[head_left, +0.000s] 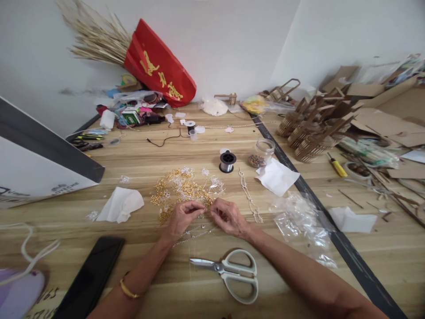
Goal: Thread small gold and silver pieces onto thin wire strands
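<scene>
A pale wooden surface [139, 164] set against white walls is strewn with craft supplies. At its near centre the left hand [182, 217] and the right hand [229, 217] meet fingertip to fingertip, the fingers of each pressed together in a pinch on a small gold-coloured piece at the near edge of a heap of gold and clear beads and wire findings [181, 190]; exactly what is pinched is too small to tell. A gold bangle [128, 290] circles the left wrist. Pale green-handled steel scissors [232, 272] lie closed just below the hands, between the forearms. A crumpled white tissue [121, 204] lies to the left of the heap, a black phone [91, 277] nearer the left forearm. Behind the heap stand a black spool of silver wire [227, 161] and a clear jar of mixed beads [262, 153], beside a white paper sheet [277, 177]. Crinkled clear plastic bags [299, 219] lie to the right.
</scene>
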The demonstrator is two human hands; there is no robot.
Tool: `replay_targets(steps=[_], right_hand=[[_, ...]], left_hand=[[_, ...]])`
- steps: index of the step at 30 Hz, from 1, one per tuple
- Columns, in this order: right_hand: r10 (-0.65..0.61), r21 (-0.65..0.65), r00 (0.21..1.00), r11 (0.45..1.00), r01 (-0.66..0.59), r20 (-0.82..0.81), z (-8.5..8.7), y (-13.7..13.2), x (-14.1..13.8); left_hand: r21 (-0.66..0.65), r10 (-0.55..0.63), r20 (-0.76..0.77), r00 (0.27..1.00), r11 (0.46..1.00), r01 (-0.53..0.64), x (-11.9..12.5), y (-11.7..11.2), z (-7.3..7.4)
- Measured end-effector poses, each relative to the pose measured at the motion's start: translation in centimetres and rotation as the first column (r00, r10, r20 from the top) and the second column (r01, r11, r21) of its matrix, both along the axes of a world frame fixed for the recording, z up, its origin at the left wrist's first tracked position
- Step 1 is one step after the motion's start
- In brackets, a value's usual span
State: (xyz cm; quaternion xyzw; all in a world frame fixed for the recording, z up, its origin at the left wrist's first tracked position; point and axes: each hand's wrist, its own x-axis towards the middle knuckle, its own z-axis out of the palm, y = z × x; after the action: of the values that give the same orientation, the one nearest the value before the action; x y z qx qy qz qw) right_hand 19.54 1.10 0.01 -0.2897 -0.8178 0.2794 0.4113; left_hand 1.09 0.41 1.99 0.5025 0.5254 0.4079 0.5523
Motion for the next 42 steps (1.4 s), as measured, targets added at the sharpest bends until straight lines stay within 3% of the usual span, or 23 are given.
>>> replay_targets(steps=[14,42], right_hand=[[0.006,-0.003,1.0,1.0,-0.006,0.009,-0.21,0.08,-0.03],[-0.029,-0.031,0.999,0.999,0.028,-0.024,-0.43,0.31,-0.15]], left_hand=[[0.03,-0.036,-0.061,0.997,0.999,0.038,-0.07,-0.07,-0.18],[0.066,-0.083,-0.025,0.996,0.994,0.084,0.15,-0.31,-0.05]])
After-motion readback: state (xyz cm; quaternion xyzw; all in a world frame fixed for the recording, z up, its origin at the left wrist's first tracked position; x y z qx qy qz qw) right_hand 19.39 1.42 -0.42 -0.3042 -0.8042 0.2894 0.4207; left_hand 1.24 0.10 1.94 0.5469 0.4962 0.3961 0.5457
